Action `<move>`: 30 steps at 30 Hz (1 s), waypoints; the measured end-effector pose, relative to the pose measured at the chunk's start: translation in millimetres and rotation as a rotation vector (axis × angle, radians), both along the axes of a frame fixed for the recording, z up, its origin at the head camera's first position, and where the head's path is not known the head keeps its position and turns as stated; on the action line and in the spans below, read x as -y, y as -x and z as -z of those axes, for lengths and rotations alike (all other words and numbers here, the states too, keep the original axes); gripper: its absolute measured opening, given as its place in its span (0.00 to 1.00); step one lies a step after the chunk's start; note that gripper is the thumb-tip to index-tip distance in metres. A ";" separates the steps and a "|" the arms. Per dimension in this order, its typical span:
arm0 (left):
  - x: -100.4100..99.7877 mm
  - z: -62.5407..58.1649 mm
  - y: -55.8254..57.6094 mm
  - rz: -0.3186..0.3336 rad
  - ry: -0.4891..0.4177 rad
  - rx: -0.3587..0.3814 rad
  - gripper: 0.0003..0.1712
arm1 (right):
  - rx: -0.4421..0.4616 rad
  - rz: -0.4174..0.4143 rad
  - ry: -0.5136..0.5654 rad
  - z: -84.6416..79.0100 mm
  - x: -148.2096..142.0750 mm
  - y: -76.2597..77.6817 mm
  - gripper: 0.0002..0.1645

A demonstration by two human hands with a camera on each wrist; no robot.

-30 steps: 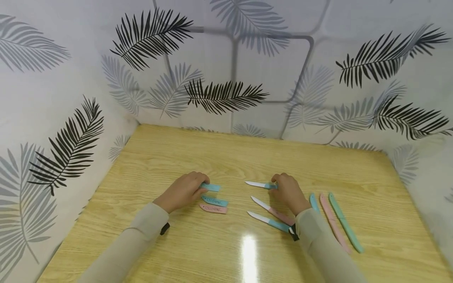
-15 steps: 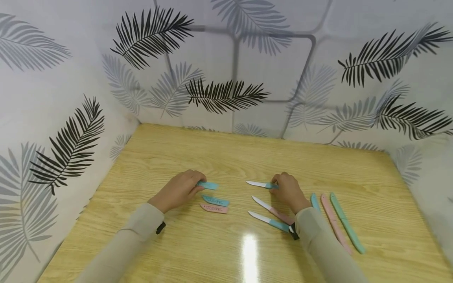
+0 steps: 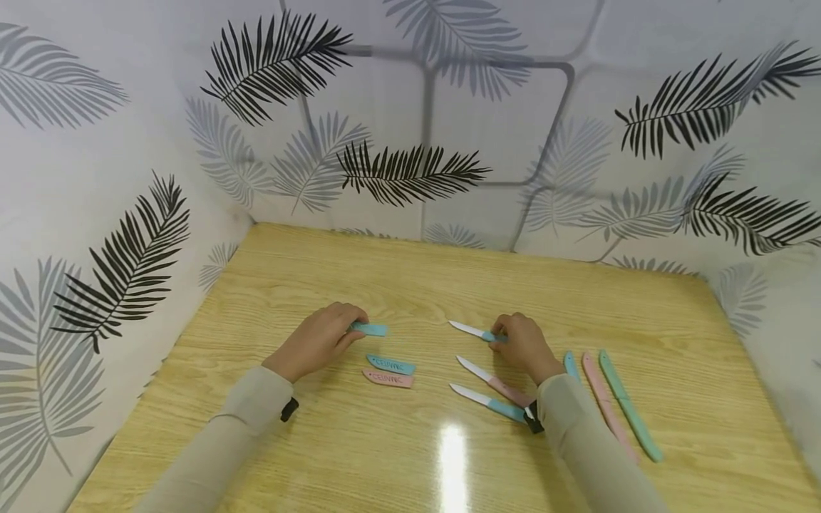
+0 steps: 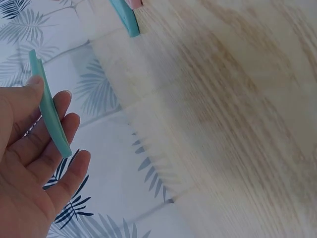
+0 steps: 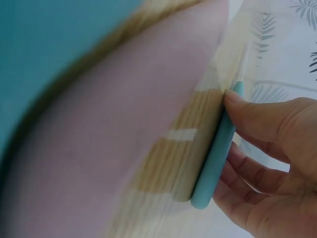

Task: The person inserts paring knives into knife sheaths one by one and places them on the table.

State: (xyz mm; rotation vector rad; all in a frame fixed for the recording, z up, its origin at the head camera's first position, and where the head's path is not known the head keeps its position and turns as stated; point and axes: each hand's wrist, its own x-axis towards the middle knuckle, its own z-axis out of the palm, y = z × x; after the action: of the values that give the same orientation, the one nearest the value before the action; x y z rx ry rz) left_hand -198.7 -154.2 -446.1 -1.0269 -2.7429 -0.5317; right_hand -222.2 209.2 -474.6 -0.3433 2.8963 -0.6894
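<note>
Between thumb and fingers, my left hand (image 3: 317,342) pinches a teal knife sheath (image 4: 49,109). My right hand (image 3: 522,345) grips the teal handle of a white-bladed knife (image 5: 218,153), its tip pointing left toward the sheath, a gap between them. Below the left hand lie a teal sheath (image 3: 390,365) and a pink sheath (image 3: 388,378), both lettered. Under the right hand and wrist rest a pink-handled knife (image 3: 474,369) and a second teal-handled knife (image 3: 471,394), blades bare; the wrist partly covers their handles.
Right of my right forearm lie three long pieces resembling sheathed knives: a blue one (image 3: 571,363) half hidden by the sleeve, a pink one (image 3: 599,392) and a green one (image 3: 625,402). The wood-grain table (image 3: 385,463) meets leaf-patterned walls (image 3: 474,128) behind and at the sides.
My left hand has moved left and slightly farther back with the teal sheath, widening the gap to the knife. The held knife's tip has swung a little upward in the head view.
</note>
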 end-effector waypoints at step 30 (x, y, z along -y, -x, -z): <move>1.4 0.3 -0.3 0.007 -0.015 0.003 0.11 | 0.043 0.011 0.010 -0.7 1.9 -2.4 0.12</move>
State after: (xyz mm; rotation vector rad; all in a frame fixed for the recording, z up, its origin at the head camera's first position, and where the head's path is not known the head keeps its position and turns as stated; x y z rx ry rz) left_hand -198.3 -155.6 -446.4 -1.0335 -2.7345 -0.5541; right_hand -219.9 207.3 -473.9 -0.3107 2.8570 -0.7048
